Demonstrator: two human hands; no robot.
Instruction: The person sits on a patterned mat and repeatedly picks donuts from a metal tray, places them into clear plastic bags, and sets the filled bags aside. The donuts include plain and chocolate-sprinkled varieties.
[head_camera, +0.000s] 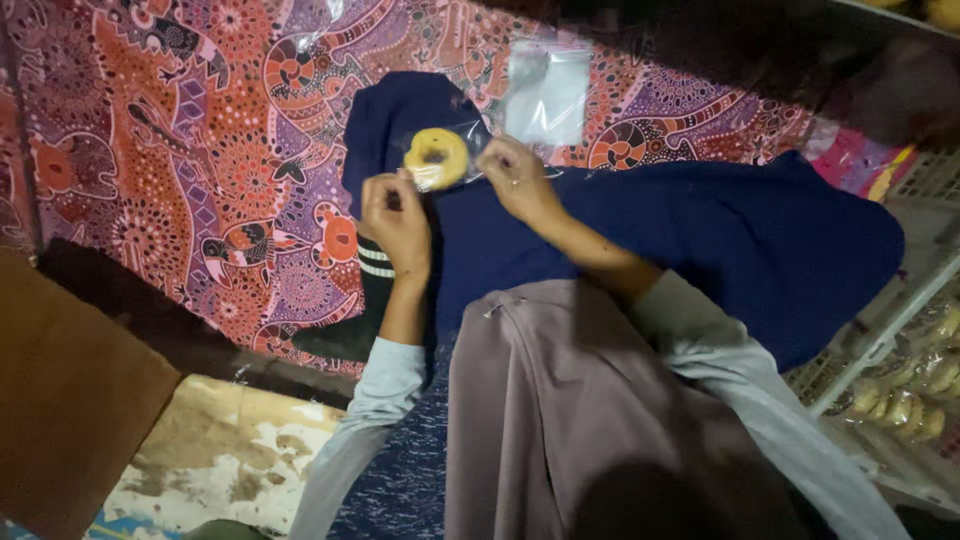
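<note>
Both hands, left hand (396, 218) and right hand (517, 177), pinch shut on a clear bag (450, 150) holding a yellow ring pastry (436, 157).

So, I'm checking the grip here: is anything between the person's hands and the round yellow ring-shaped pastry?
Yes. A thin clear plastic bag wraps the round yellow ring-shaped pastry; the left hand and right hand pinch the bag's edges on either side, not the pastry itself. Nothing else visible intervenes.
</note>
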